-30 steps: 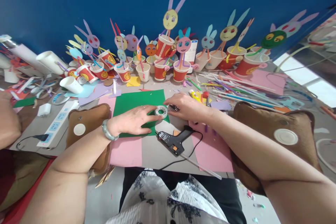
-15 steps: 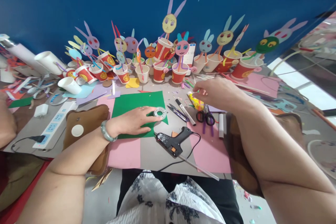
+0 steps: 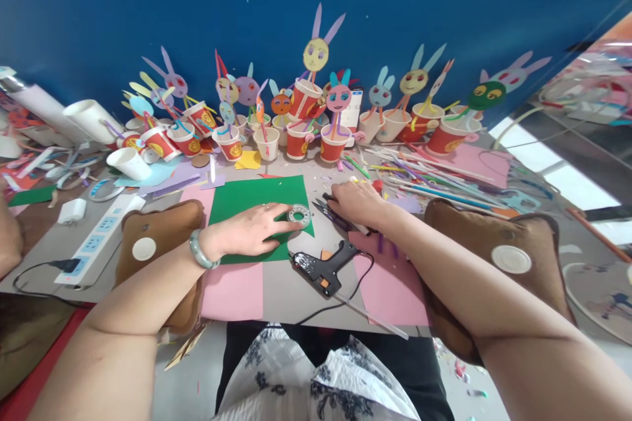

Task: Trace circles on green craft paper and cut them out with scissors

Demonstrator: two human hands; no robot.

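Note:
My left hand (image 3: pixel 251 229) lies on a green paper sheet (image 3: pixel 232 194), and its fingertips press a small pale, clear-looking ring with markings (image 3: pixel 299 215) against the sheet's right part. My right hand (image 3: pixel 360 202) is palm down over a marker pen and beside long-nosed pliers (image 3: pixel 332 213). Its fingers bend downward and are mostly hidden, so its grip on the marker does not show. Below both hands lies a black glue gun (image 3: pixel 323 268) with a clear glue stick (image 3: pixel 378 316) out of its back.
Red and white paper cups (image 3: pixel 336 143) with rabbit-faced figures line the blue wall. Brown cushions (image 3: pixel 498 256) flank the work area. A power strip (image 3: pixel 101 237) lies left, pipe cleaners and straws (image 3: pixel 444 187) right. Another person's arm (image 3: pixel 10 233) shows at the left edge.
My right hand has come down and to the left, from above the yellow wrapper and scissors to the marker pen. My left hand stays on the ring; the view has shifted slightly.

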